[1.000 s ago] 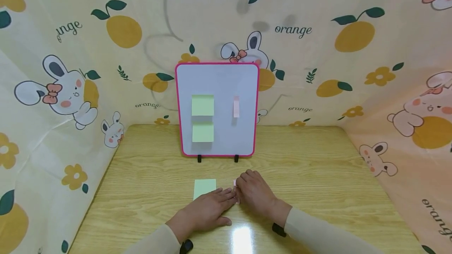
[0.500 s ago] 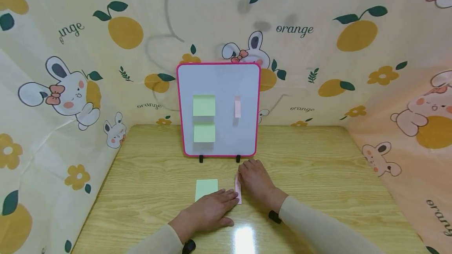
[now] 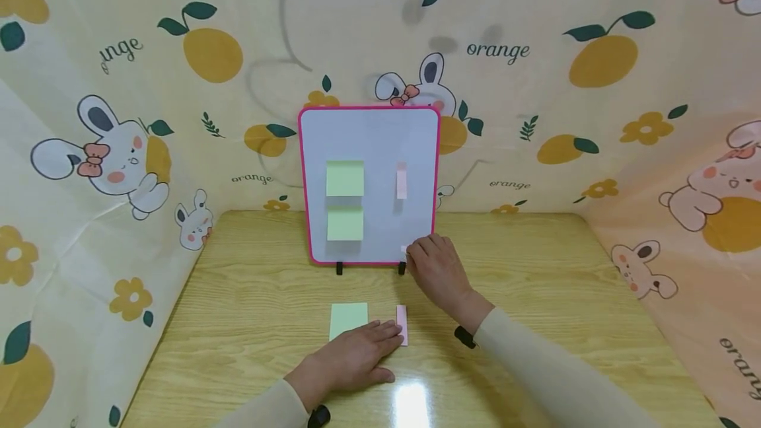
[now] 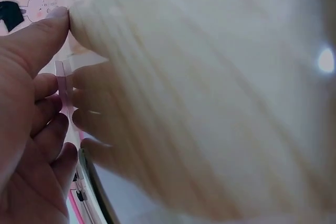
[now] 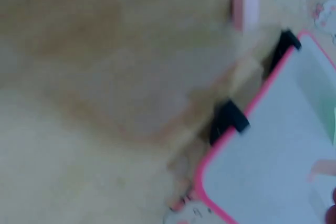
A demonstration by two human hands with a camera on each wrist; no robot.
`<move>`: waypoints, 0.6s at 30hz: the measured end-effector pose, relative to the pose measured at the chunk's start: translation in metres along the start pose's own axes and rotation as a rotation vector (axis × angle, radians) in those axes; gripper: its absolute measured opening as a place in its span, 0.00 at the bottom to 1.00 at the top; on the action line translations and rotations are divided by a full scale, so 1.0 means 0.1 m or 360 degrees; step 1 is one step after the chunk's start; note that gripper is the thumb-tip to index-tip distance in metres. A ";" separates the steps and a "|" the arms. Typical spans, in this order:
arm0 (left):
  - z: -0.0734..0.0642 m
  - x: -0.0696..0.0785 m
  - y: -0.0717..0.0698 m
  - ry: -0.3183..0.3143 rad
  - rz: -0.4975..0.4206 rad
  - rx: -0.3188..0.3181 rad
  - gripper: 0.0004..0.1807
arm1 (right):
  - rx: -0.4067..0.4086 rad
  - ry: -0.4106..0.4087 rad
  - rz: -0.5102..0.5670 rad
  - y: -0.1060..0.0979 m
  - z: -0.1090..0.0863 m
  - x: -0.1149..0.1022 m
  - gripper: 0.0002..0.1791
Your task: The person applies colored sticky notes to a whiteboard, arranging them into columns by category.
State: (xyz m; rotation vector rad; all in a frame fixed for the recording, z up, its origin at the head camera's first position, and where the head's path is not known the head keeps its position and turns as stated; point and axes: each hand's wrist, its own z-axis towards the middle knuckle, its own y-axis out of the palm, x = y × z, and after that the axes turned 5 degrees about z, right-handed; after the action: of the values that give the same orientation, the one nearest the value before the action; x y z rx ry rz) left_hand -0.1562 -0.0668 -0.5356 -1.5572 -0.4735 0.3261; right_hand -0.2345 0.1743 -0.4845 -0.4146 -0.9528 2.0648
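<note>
My left hand (image 3: 357, 352) lies flat on the table, its fingertips touching a narrow pink sticky note pad (image 3: 401, 316) and its knuckles over the lower edge of a green sticky note pad (image 3: 349, 318). Between the thumb and fingers of my right hand (image 3: 436, 276) is a pale pink sticky note (image 3: 403, 249), held in front of the lower right of a whiteboard (image 3: 380, 137); most of the note is hidden. Two green sticky notes (image 3: 345, 179) and one pink strip (image 3: 401, 181) are on the board. In the right wrist view, fingertips (image 5: 332, 214) show at the edge.
The pink-framed board leans upright on black stand feet (image 3: 339, 268) near the back of the wooden table (image 3: 250, 309). A cloth (image 3: 368, 25) printed with oranges and rabbits surrounds the table on the back and both sides.
My right hand has peeled a pink note off the narrow pad and carried it up and forward to the whiteboard. My left hand has stayed on the pad.
</note>
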 end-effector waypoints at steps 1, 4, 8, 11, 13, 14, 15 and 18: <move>-0.01 -0.01 0.00 -0.0002 -0.0009 0.0000 0.37 | 0.0039 -0.0036 -0.0006 -0.01 0.05 0.02 0.04; -0.01 -0.02 0.01 -0.0003 -0.0050 0.0005 0.37 | 0.0183 -0.0145 -0.0048 -0.02 0.19 0.10 0.04; -0.01 -0.03 0.00 -0.0003 -0.0100 0.0013 0.36 | 0.0388 -0.0249 -0.0095 0.01 0.34 0.19 0.07; -0.01 -0.03 -0.02 -0.0015 -0.0125 0.0010 0.36 | 0.0444 -0.0261 -0.0114 0.05 0.43 0.24 0.07; -0.02 -0.03 -0.02 -0.0025 -0.0154 0.0000 0.36 | 0.0445 -0.0251 -0.0126 0.08 0.47 0.27 0.05; -0.02 -0.03 -0.02 -0.0031 -0.0169 -0.0006 0.36 | 0.0441 -0.0246 -0.0132 0.10 0.48 0.28 0.04; -0.02 -0.03 -0.02 -0.0038 -0.0181 -0.0014 0.37 | 0.0429 -0.0242 -0.0135 0.11 0.49 0.29 0.04; -0.03 -0.03 -0.01 -0.0062 -0.0211 -0.0038 0.37 | 0.0372 -0.0245 -0.0150 0.17 0.50 0.31 0.02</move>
State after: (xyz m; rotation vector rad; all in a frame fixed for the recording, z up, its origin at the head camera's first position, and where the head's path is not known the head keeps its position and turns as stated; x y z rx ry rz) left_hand -0.1572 -0.0707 -0.5347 -1.5364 -0.6097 0.2498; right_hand -0.2911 0.1679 -0.4629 -0.0873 -0.7907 2.1139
